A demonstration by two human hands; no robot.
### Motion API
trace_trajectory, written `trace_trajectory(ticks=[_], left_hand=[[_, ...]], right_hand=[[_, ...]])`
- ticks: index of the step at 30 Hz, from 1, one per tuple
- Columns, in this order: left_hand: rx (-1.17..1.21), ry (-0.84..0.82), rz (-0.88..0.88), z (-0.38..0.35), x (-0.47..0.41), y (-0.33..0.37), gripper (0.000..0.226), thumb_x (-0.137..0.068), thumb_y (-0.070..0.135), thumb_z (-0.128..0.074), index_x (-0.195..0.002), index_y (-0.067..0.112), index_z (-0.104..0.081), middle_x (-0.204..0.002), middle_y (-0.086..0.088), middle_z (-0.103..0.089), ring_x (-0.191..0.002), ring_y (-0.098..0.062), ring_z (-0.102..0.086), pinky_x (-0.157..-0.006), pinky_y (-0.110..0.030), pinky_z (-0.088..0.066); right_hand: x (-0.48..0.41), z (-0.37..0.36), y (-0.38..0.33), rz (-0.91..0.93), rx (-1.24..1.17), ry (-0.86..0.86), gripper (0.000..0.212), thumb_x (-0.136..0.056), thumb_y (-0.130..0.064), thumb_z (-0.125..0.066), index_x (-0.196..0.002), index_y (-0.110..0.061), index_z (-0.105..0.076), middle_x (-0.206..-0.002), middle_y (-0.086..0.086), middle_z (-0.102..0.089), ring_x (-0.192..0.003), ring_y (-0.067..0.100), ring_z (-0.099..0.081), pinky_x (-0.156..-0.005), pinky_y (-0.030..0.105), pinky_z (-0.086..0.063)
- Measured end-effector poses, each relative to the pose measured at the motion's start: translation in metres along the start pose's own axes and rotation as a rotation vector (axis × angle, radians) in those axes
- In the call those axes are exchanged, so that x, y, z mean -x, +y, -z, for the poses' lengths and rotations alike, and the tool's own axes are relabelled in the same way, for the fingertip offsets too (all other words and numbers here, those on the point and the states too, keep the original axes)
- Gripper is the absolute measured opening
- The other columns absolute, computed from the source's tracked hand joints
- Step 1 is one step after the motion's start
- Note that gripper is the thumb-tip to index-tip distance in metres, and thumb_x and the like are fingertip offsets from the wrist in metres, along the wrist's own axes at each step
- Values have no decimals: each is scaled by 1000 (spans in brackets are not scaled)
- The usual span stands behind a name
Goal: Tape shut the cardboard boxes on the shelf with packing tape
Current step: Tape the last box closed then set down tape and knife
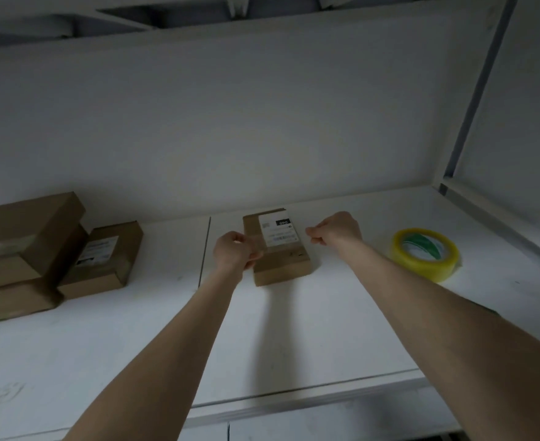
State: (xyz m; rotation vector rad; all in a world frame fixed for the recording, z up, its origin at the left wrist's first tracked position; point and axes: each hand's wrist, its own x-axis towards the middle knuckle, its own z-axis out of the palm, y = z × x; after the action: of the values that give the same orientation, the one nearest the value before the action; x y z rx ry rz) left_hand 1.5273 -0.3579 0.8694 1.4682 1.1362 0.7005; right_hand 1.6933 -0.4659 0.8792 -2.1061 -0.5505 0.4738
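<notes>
Both arms reach nearly straight toward 12 o'clock over the white shelf (294, 329), hands apart on either side of the small brown cardboard box with the white label (281, 262). My left hand (232, 253) pinches a strip of clear tape (257, 245) at the box's 9 o'clock edge. My right hand (337, 232), at its 3 o'clock, is pinched too, I'd guess on the other end to keep the strip taut, though the film's too clear to see there. The yellowish packing tape roll (426, 254) sits farther out at 3 o'clock, handy for the next strip.

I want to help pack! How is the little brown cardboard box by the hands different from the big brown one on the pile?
The little brown cardboard box is smaller than the big brown cardboard box. Little lies on the white shelf; big sits atop another box. Little's top shows a white label; big's shows none. Both are brown.
</notes>
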Motion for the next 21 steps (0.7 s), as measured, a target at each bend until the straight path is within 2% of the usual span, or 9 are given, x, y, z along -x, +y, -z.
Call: trace_trajectory(ticks=[2, 4, 7, 9, 14, 17, 21], left_hand=[[-50, -11, 29, 2, -4, -7, 8, -93, 9, -58, -87, 6, -54, -77, -15, -67, -52, -16, -57, -36, -16, -37], [-87, -5, 43, 1, -7, -12, 6, -90, 8, -61, -88, 3, -60, -79, -16, -69, -57, -19, -60, -43, -20, -44], [-107, -2, 32, -2, -11, -12, 12, -88, 11, -63, -78, 6, -59, -77, -12, -66, -63, -20, -60, -59, -28, -53], [-160, -4, 7, -3, -12, -11, 14, -87, 15, -62, -76, 9, -57, -73, -7, -61, -63, -19, -57, -69, -34, -54], [-236, 3, -29, -6, -15, -18, 10, -85, 13, -62, -77, 7, -58, -64, -5, -56, -57, -19, -53, -74, -41, -56], [-326, 11, -73, -9, -16, -20, 12, -86, 15, -59, -76, 9, -59, -65, -2, -59, -66, -24, -58, -72, -40, -55], [-421, 13, -126, -12, -18, -22, 14, -88, 23, -60, -82, 10, -60, -71, -3, -64, -76, -24, -63, -74, -38, -53]], right_hand=[[-1, -5, 1, -6, 8, -7, 19, -75, -22, -78, -63, -10, -69, -77, 6, -75, -73, 19, -68, -83, 34, -57], [-2, -9, 3, -15, 9, -4, 18, -72, -21, -79, -67, -6, -72, -78, 9, -75, -77, 24, -70, -81, 35, -58], [-3, -14, 7, -41, 28, -6, 20, -71, -23, -79, -71, -4, -73, -77, 10, -74, -71, 23, -67, -71, 29, -54], [-5, -15, 9, -55, 48, -1, 17, -72, -22, -78, -72, -6, -73, -77, 11, -73, -66, 21, -63, -65, 27, -50], [-11, -14, 12, -73, 76, -7, 19, -74, -25, -79, -66, -10, -69, -71, 6, -70, -69, 21, -65, -66, 27, -51], [-15, -16, 15, -90, 88, -14, 20, -75, -26, -78, -70, -8, -72, -78, 7, -73, -79, 22, -69, -72, 28, -53], [-21, -19, 19, -105, 94, -10, 21, -77, -25, -76, -80, -4, -75, -80, 6, -74, -81, 22, -69, -72, 27, -51]])
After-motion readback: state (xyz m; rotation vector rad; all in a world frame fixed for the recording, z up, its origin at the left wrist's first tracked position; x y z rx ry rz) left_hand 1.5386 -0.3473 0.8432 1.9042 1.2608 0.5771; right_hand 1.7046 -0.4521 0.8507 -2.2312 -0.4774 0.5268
